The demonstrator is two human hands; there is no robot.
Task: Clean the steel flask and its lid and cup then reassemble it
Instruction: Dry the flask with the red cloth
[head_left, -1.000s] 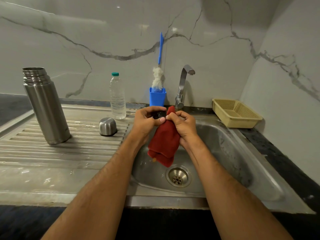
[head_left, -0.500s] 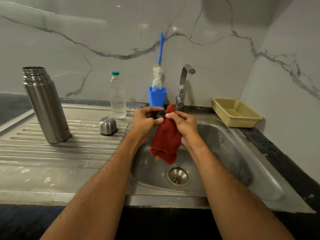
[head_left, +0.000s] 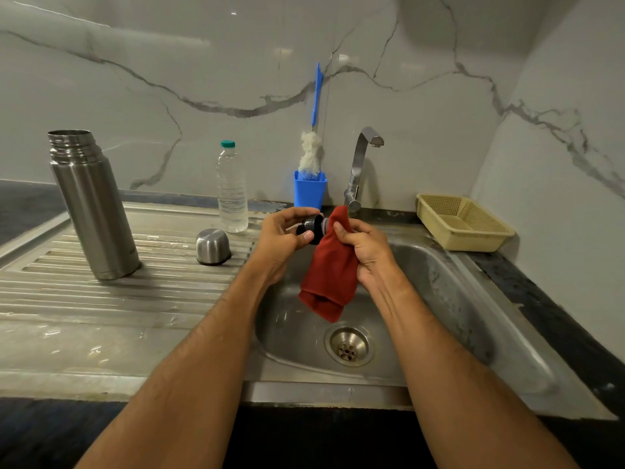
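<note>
L hand [head_left: 282, 240] fingers curl round the black lid [head_left: 313, 228], axis pointing right, over the sink [head_left: 439, 282]. R hand [head_left: 367, 250] pinches red cloth [head_left: 333, 269] against its right end. Flask [head_left: 91, 204] and cup [head_left: 212, 247] stand left on worktop [head_left: 84, 316].

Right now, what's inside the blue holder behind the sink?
A bottle brush stands in the blue plastic holder: white fluffy head above the rim, blue handle rising up the wall. The brush's lower end and anything else inside are hidden by the holder's opaque walls.
</note>
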